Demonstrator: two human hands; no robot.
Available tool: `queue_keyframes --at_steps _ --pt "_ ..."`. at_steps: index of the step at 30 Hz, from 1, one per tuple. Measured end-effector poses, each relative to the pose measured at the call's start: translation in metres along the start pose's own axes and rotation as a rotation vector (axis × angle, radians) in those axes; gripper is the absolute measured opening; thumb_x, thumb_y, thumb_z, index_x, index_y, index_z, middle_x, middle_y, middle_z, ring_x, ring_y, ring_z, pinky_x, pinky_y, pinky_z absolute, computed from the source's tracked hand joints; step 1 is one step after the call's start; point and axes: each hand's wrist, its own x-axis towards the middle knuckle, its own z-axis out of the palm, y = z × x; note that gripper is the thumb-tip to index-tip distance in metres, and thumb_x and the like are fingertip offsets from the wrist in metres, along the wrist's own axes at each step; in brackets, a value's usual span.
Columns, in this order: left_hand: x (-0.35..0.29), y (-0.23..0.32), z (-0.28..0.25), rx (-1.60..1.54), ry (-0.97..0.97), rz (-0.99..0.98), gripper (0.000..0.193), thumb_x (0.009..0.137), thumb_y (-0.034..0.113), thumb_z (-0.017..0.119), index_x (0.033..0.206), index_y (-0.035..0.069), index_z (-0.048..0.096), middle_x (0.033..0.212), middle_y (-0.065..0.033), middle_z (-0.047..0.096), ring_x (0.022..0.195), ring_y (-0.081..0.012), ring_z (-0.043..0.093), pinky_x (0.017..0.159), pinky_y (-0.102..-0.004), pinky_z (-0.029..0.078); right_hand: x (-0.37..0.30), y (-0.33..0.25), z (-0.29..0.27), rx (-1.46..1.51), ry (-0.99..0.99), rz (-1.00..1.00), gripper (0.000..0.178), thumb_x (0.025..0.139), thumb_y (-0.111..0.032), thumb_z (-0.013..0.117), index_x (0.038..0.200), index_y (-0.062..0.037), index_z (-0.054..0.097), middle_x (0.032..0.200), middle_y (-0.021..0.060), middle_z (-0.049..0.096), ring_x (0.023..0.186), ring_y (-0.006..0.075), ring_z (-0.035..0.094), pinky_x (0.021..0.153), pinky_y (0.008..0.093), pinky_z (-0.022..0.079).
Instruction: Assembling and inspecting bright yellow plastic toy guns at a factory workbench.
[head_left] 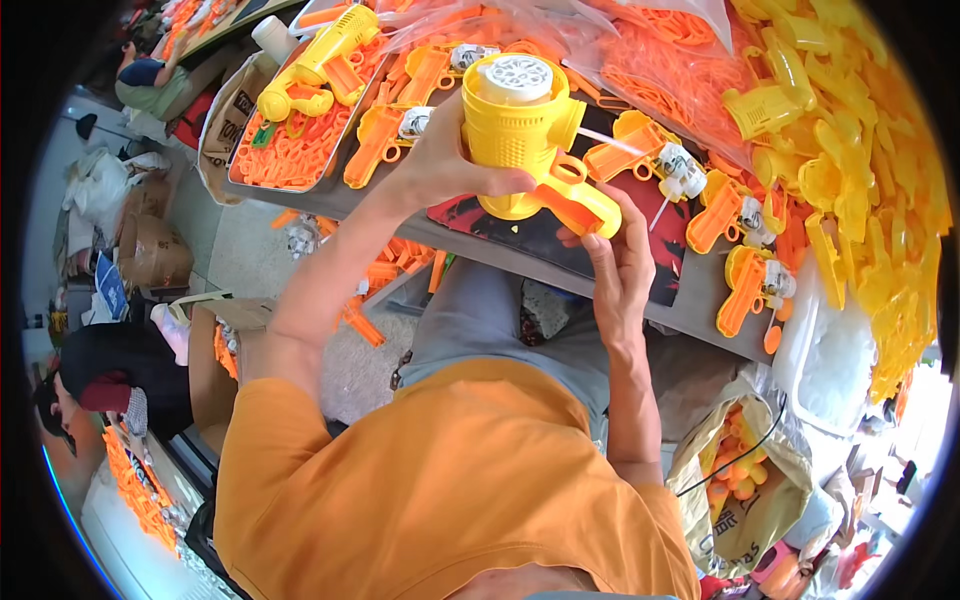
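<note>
Above the table's near edge I hold up a yellow plastic toy housing, a ribbed drum with a trigger ring and a short handle. A white patterned disc sits in its upper end. My left hand is wrapped round the drum's left side, thumb across its lower front. At the handle's tip, my right hand pinches with thumb and fingers. Under the housing lies a dark mat with red patches. Around it rest orange toy gun bodies with white mechanisms, such as the gun body just right of the housing.
A tray of small orange parts stands at the left, a yellow toy gun on top. Yellow parts are heaped at the right. A sack of orange pieces is at lower right. Other people sit at the left.
</note>
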Motion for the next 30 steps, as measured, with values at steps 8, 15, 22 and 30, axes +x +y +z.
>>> queue_keyframes --at_steps 8,15,22,30 --pt "0.012 -0.01 0.0 -0.179 -0.005 -0.14 0.078 0.071 0.022 0.085 0.135 0.006 0.044 0.123 -0.0057 0.058 0.115 -0.0165 0.054 0.101 -0.0347 0.043 0.001 0.024 -0.001 -0.127 0.073 -0.026 0.039 0.099 -0.017 0.053 0.133 0.0017 0.045 0.118 0.0092 0.059 0.091 0.0149 0.061 0.08 0.0274 0.05" --pt "-0.011 0.052 -0.113 0.643 0.62 -0.007 0.084 0.067 0.04 0.086 0.131 0.002 0.046 0.113 -0.0101 0.061 0.103 -0.0186 0.06 0.09 -0.0307 0.049 0.001 0.041 -0.031 -0.181 0.026 0.076 0.032 0.1 -0.011 0.05 0.13 0.0002 0.051 0.113 0.012 0.062 0.087 0.0129 0.06 0.074 0.0249 0.05" --pt "-0.12 0.059 -0.245 0.543 1.166 -0.195 0.069 0.075 0.034 0.082 0.124 -0.003 0.053 0.108 -0.012 0.065 0.091 -0.016 0.067 0.079 -0.0278 0.055 0.004 0.036 -0.026 -0.222 0.037 0.106 0.023 0.099 -0.01 0.053 0.119 0.0002 0.059 0.102 0.007 0.065 0.082 0.0101 0.059 0.075 0.0224 0.048" --pt "-0.138 -0.011 -0.263 0.462 1.058 -0.321 0.069 0.084 0.042 0.073 0.133 -0.001 0.051 0.119 -0.0105 0.063 0.104 -0.0161 0.062 0.088 -0.0262 0.048 0.004 0.037 -0.025 -0.268 0.04 0.136 0.022 0.098 -0.007 0.053 0.118 0.0002 0.06 0.102 0.006 0.065 0.084 0.0096 0.059 0.077 0.0222 0.048"
